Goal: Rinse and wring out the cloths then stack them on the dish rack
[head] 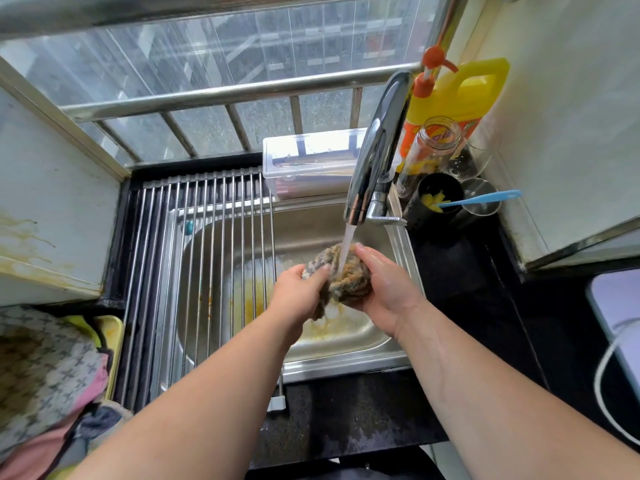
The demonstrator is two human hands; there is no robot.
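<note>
A bunched, stained grey-and-brown cloth is under the running water from the chrome faucet, above the steel sink. My left hand grips its left end and my right hand cups its right side. A roll-up dish rack of metal rods covers the sink's left half and holds nothing. More cloths, one with a grey cross pattern and one pink, lie piled at the lower left.
A clear plastic box stands behind the sink. A yellow detergent jug, a jar, and a black cup with a blue utensil crowd the right of the faucet. Yellow residue stains the basin. The dark counter runs along the front.
</note>
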